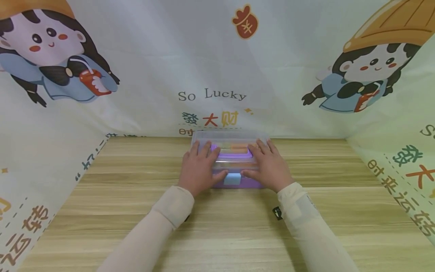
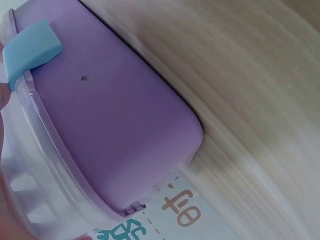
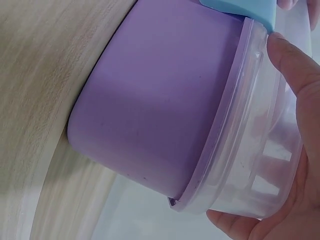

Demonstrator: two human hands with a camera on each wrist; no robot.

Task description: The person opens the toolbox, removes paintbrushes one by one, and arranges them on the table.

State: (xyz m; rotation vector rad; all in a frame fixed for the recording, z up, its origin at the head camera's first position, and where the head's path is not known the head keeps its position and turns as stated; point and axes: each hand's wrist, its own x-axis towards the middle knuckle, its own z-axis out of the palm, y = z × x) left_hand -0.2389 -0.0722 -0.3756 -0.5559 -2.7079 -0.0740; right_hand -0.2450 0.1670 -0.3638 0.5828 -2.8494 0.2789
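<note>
A storage box stands at the back of the table, with a purple base point(image 2: 115, 110), a clear lid point(image 3: 235, 175) and a purple carry handle point(image 1: 234, 155) lying on top. At the middle of its front, a light blue latch point(image 1: 232, 179) crosses the seam between lid and base. Orange contents show dimly through the lid. My left hand point(image 1: 198, 170) grips the lid's left half, fingers over the top and thumb at the front beside the latch. Likewise, my right hand point(image 1: 273, 170) holds the right half; in the right wrist view its thumb touches near the latch and its fingers reach round the lid's far side.
Wood-grain table point(image 1: 119, 211) surrounds the box. A printed cloth backdrop point(image 1: 153, 68) rises directly behind it and at both sides. Beside the right sleeve is a small black tag-like piece point(image 1: 277, 213).
</note>
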